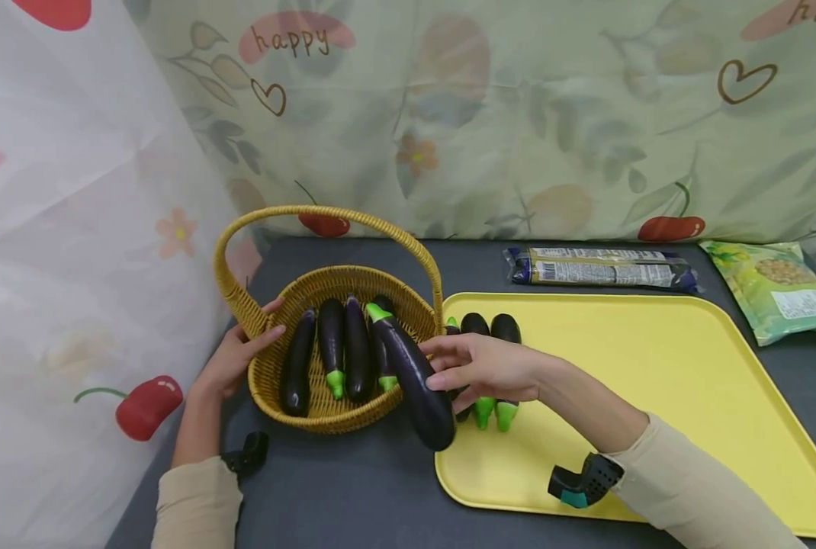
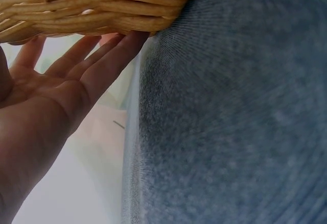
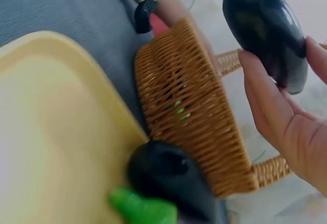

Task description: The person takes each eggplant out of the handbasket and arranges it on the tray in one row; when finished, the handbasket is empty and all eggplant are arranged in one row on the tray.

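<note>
Beige-sleeved right hand (image 1: 485,369), nearer, pinches one eggplant (image 1: 408,366) between thumb and spread fingers, from its right. Left hand (image 1: 235,358), thumb and fingers parted, holds the basket (image 1: 332,425) by its left rim. Eggplant axis: oblique; in head view, stem end overlies the basket, blunt end appears beside the tray's (image 1: 689,381) left edge, toward the bench's (image 1: 353,496) near edge.

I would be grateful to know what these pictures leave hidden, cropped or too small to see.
Head view: the glossy dark-purple eggplants on the yellow rectangular tray are partly hidden by the right hand.
Head view: fine print on the long dark-blue plastic packets is too small to read.
Left wrist view: the upper edge cuts off the golden woven basket.
Right wrist view: the bright green eggplant stem is blurred.
</note>
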A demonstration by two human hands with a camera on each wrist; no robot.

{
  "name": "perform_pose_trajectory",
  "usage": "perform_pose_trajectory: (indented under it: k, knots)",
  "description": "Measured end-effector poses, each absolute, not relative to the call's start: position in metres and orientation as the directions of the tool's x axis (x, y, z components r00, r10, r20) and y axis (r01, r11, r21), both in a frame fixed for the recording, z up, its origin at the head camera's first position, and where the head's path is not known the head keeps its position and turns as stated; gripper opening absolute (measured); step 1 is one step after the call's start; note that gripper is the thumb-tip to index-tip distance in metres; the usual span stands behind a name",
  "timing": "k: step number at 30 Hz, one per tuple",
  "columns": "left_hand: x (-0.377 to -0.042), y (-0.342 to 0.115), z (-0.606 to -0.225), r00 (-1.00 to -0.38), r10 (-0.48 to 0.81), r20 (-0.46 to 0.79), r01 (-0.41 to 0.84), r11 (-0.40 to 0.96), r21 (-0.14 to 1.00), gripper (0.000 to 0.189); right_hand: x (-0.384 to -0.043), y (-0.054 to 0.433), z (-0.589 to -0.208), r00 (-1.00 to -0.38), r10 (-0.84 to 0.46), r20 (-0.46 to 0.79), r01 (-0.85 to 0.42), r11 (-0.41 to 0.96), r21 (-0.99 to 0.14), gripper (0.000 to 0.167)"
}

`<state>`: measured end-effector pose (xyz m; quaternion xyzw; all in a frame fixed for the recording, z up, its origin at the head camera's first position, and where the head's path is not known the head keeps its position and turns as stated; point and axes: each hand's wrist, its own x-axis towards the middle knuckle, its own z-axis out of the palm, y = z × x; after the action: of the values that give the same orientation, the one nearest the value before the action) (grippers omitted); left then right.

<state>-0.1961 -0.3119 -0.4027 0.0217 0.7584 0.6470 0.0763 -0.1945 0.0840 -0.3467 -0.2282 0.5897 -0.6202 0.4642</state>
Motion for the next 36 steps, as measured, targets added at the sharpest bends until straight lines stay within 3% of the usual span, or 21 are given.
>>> perform_pose_trajectory:
  k: [9,17,29,36]
  knots:
    - [-0.195,-0.312,-0.402,-0.986,0.141,-0.084,-0.062,0.155,0.986,0.064,-0.181,0.124,-0.366,-0.451,-0.838,-0.306,0.308,0.175,-0.935,0.066]
    - [-0.195,-0.313,-0.402,-0.986,0.144,-0.084,-0.06,0.166,0.984,0.063,-0.181,0.163,-0.38,-0.46,-0.831,-0.312,0.322,0.172,-0.931,0.059]
    - [-0.197,-0.314,-0.401,-0.986,0.132,-0.101,-0.074,0.198,0.977,0.064,-0.19,0.221,-0.392,-0.591,-0.754,-0.286,0.377,0.056,-0.925,0.061]
    - [-0.195,-0.313,-0.402,-0.984,0.153,-0.096,-0.072,0.154,0.985,0.063,-0.2,0.235,-0.405,-0.666,-0.663,-0.342,0.411,0.057,-0.91,0.071]
